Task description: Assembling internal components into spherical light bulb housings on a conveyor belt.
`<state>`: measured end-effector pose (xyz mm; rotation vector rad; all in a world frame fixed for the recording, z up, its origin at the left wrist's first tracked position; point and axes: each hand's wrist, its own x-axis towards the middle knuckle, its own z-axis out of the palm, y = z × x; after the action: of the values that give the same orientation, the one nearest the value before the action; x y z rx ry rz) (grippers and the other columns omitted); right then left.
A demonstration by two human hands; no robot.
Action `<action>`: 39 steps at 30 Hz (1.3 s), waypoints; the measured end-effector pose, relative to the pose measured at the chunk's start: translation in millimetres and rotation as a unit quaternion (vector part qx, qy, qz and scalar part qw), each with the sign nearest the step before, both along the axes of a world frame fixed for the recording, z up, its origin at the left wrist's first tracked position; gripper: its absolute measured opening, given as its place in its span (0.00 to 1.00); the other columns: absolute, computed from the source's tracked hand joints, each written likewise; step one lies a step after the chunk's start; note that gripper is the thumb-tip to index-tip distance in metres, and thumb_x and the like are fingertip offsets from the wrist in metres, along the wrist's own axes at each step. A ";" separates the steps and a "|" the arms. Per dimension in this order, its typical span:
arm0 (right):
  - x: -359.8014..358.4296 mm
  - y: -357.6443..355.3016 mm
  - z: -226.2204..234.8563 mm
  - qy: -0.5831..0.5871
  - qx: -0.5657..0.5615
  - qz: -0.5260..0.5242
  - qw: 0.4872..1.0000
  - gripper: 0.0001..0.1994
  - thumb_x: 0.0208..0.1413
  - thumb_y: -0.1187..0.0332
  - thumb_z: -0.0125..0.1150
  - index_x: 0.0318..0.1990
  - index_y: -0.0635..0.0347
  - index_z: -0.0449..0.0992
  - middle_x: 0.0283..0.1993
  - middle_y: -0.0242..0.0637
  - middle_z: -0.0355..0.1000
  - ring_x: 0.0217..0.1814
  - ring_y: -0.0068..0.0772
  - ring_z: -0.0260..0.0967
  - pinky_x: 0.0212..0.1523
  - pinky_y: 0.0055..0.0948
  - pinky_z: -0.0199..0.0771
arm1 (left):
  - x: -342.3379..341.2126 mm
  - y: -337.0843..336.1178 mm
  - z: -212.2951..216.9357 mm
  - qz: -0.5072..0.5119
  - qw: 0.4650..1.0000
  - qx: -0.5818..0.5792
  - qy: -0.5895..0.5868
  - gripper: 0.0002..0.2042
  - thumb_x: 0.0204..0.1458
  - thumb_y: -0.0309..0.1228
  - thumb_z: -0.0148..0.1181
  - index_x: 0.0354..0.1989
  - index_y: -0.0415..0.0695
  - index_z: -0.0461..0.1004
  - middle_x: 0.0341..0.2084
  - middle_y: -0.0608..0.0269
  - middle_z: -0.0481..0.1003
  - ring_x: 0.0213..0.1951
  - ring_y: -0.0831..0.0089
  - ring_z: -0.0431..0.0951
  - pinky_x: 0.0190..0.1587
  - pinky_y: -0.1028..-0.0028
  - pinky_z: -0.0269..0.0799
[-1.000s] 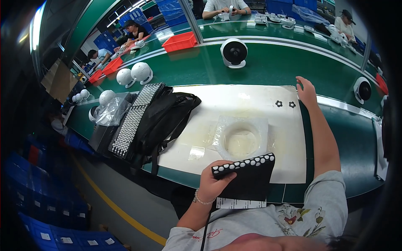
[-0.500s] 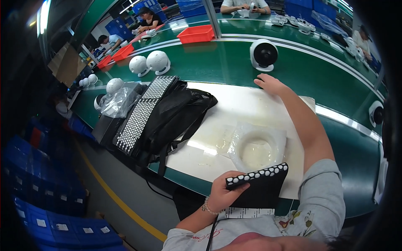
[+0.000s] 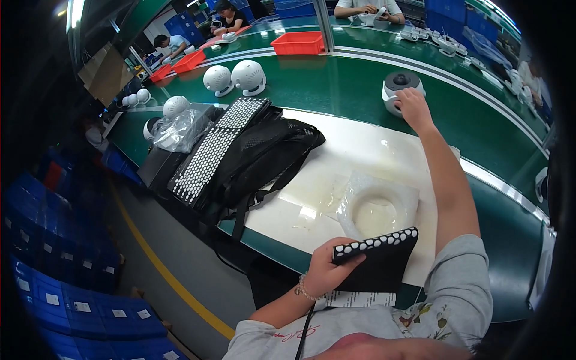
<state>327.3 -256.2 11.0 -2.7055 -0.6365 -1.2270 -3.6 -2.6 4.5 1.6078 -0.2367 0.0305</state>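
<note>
My left hand (image 3: 333,267) is closed round the near-left corner of a flat black panel (image 3: 379,264) with white dots along its upper edge. I hold this panel tilted close to my body, at the front of the white board (image 3: 312,187). My right arm reaches far across the bench, where my right hand (image 3: 414,109) grips the near right side of a white, round device (image 3: 392,95) that looks like a camera. Its dark lens face (image 3: 402,80) is tipped upward. Between my arms, a translucent foam ring (image 3: 351,211) lies on the board.
A black mesh bag (image 3: 273,146) and a long white-dotted panel (image 3: 220,150) lie left on the board, beside clear plastic wrap (image 3: 181,133). Two white round devices (image 3: 248,77) stand beyond them. Red trays (image 3: 298,43) line the back rail; blue bins (image 3: 84,306) stand lower left. Several people work opposite.
My right hand has moved forward from the board's far edge and taken hold of the white round device. Its dark face has tipped from facing me to upward. My left hand keeps the panel.
</note>
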 end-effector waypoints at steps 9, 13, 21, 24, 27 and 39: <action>-145.0 22.7 85.3 0.273 0.409 0.241 0.837 0.14 0.54 0.63 0.51 0.43 0.63 0.69 0.33 0.31 0.69 0.33 0.18 0.63 0.35 0.17 0.62 | 0.0 1.7 -9.3 0.003 0.997 -0.022 -0.074 0.08 0.40 0.20 0.62 0.30 0.36 0.71 0.23 0.66 0.72 0.26 0.82 0.69 0.30 0.82 0.64; -193.6 29.2 92.6 0.444 0.470 0.312 0.696 0.13 0.53 0.65 0.52 0.43 0.62 0.69 0.34 0.28 0.68 0.33 0.14 0.62 0.34 0.14 0.61 | 2.6 6.2 -7.4 -0.067 0.982 -0.019 -0.176 0.08 0.37 0.19 0.63 0.27 0.36 0.71 0.21 0.61 0.71 0.24 0.74 0.69 0.28 0.78 0.64; -231.0 52.2 76.6 0.520 0.371 0.282 0.716 0.14 0.53 0.65 0.51 0.44 0.62 0.70 0.40 0.36 0.67 0.41 0.23 0.63 0.42 0.21 0.63 | -3.5 7.1 -9.1 -0.084 0.989 -0.078 -0.096 0.08 0.39 0.18 0.62 0.29 0.35 0.70 0.25 0.65 0.71 0.27 0.80 0.68 0.30 0.81 0.65; -252.0 44.5 75.8 0.329 0.273 0.269 0.863 0.16 0.52 0.63 0.52 0.46 0.63 0.67 0.45 0.41 0.63 0.47 0.29 0.60 0.46 0.25 0.61 | -12.2 4.9 -8.5 0.015 0.987 -0.154 -0.046 0.09 0.40 0.19 0.62 0.30 0.36 0.70 0.25 0.67 0.71 0.28 0.83 0.68 0.32 0.82 0.65; -278.4 20.7 63.1 0.143 0.207 0.354 0.901 0.21 0.48 0.60 0.57 0.46 0.64 0.64 0.45 0.42 0.62 0.48 0.39 0.59 0.47 0.33 0.60 | -12.7 5.3 -0.7 0.038 0.980 -0.185 -0.071 0.09 0.40 0.16 0.61 0.32 0.36 0.70 0.25 0.69 0.71 0.28 0.84 0.68 0.32 0.83 0.65; -302.6 32.2 48.3 0.245 0.289 0.430 0.819 0.14 0.42 0.77 0.61 0.39 0.59 0.70 0.37 0.34 0.67 0.33 0.27 0.66 0.32 0.24 0.66 | -20.1 1.1 6.9 0.070 0.968 -0.220 -0.096 0.09 0.40 0.19 0.63 0.32 0.36 0.73 0.26 0.69 0.73 0.27 0.85 0.68 0.30 0.85 0.62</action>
<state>24.7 -223.9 59.4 -1.7288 -1.0171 -0.3611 -23.7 -1.5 11.5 1.1741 -0.2456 0.3271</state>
